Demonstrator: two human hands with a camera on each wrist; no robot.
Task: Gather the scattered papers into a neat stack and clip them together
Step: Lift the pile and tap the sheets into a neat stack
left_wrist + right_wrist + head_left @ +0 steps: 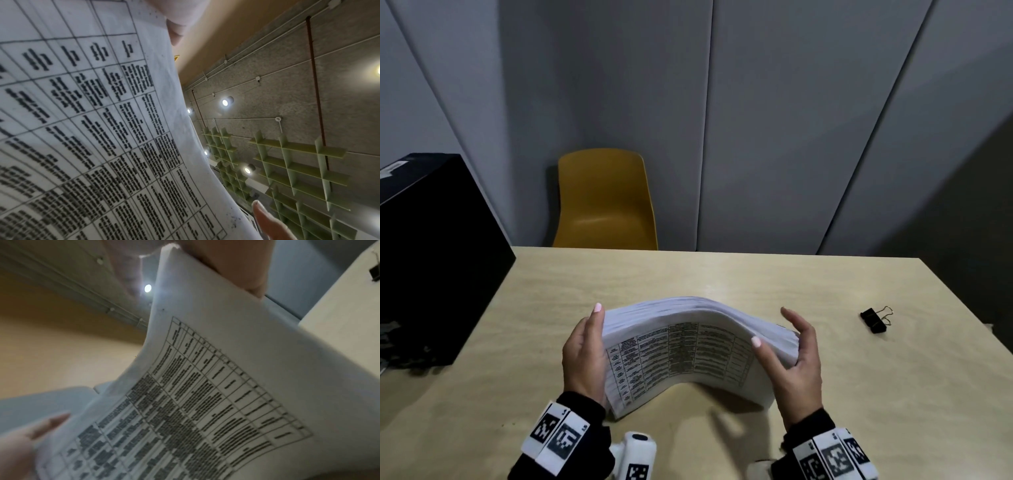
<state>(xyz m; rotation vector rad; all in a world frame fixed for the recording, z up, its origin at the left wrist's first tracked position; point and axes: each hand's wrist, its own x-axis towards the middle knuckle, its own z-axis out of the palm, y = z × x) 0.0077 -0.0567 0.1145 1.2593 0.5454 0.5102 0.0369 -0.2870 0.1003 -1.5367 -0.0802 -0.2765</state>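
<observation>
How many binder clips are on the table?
1. The clip lies on the table, right of the papers and apart from them. Others may be hidden behind the papers.

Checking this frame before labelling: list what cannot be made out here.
- Text on the paper stack: blurred in all views.
- Left hand fingers: behind the stack in the head view.
- Binder clip: small; cut by the right wrist view's edge.
- Black box: cut by the head view's left edge.

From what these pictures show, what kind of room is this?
Probably an office or meeting room: a pale wooden desk, a yellow plastic chair against grey wall panels, and a black binder clip beside a stack of printed papers.
</observation>
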